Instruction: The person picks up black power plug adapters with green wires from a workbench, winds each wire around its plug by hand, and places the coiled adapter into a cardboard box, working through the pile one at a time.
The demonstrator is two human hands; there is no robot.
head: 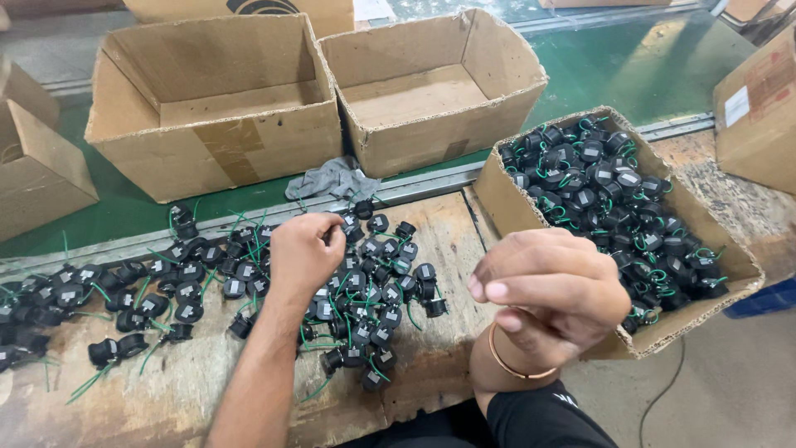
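Sorting black coil parts on a worn wooden bench, both my hands over it.

Two empty cardboard boxes [215,108] [431,87] sit on the green belt [630,66] behind; a full box of parts [514,207] overhangs the bench's right edge, blocking that side. Loose black parts with green wires [373,290] cover the bench [166,398] from the left edge to the middle; bare wood only nearest me. Grey rag [332,178] lies at the rail. My left hand [305,253] rests on the pile, fingers curled, pinching one part. My right hand [551,290] is raised, loosely clenched; can't tell if it holds anything.
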